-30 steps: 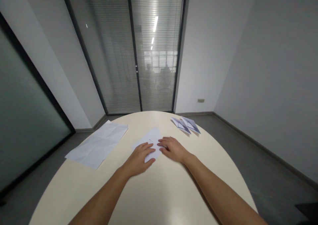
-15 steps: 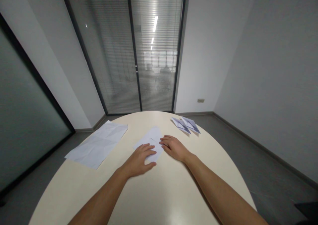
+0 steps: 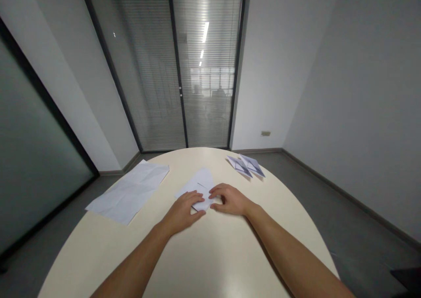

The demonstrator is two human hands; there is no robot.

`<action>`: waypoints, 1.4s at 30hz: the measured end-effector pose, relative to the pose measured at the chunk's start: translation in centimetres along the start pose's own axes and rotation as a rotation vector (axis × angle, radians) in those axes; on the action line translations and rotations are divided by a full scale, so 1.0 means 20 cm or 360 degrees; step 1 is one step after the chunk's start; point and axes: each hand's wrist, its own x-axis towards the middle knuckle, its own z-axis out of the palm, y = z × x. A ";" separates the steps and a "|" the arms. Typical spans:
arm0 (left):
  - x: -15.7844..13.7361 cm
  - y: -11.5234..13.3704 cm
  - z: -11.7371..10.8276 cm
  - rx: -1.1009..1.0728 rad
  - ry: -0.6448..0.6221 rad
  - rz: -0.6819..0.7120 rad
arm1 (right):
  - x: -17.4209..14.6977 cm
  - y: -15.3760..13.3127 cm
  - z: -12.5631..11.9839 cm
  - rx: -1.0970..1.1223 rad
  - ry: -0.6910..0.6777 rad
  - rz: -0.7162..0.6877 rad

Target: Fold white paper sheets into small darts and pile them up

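Observation:
A folded sheet of white paper [image 3: 204, 175] lies in front of me, with a pointed lower end and a crease line across its middle. My left hand [image 3: 186, 210] rests over its left side, fingers bent on the paper and thumb at the lower edge. At the right edge, my right hand [image 3: 230, 199] grips the paper with curved fingers above and the thumb below. What lies under the left fingers is hidden.
A larger creased white sheet [image 3: 131, 193] lies at the left of the round cream table [image 3: 204, 263]. Two folded paper pieces [image 3: 240, 165] sit side by side near the far right edge. A glass partition with blinds [image 3: 158, 79] stands beyond.
My right hand has drawn slightly nearer, its fingers curling at the paper's edge. My left fingers and thumb have come closer together on the paper, whose lower end has shifted a little.

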 end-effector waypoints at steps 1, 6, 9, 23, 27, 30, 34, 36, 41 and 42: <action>0.00 0.00 0.00 -0.0011 0.0005 -0.0008 | 0.00 0.00 0.00 0.0001 0.0005 -0.0009; 0.01 0.03 -0.02 -0.0049 0.0039 0.0009 | 0.00 0.01 0.00 -0.0010 -0.0001 0.0014; 0.01 0.05 -0.04 -0.0066 0.0058 0.0010 | 0.00 0.02 0.00 0.0004 -0.0011 0.0051; 0.01 0.06 -0.06 -0.0144 0.0041 -0.0111 | -0.01 0.05 0.00 0.0025 -0.0037 0.0046; 0.02 0.05 -0.06 -0.0131 0.0085 -0.0183 | -0.01 0.05 0.00 0.0024 -0.0047 0.0023; 0.03 0.04 -0.06 -0.0125 0.0126 -0.0209 | -0.01 0.04 0.00 0.0037 -0.0037 0.0016; 0.02 0.03 -0.05 -0.0106 0.0185 -0.0278 | -0.01 0.03 0.00 0.0048 -0.0004 0.0043; 0.03 0.02 -0.04 -0.0095 0.0213 -0.0335 | -0.01 0.03 0.00 0.0044 -0.0007 0.0041; 0.03 -0.02 -0.02 -0.0104 0.0274 -0.0448 | 0.00 0.03 0.00 0.0007 -0.0006 0.0107; 0.03 -0.02 -0.01 -0.0118 0.0280 -0.0447 | 0.00 0.04 0.01 0.0003 0.0003 0.0128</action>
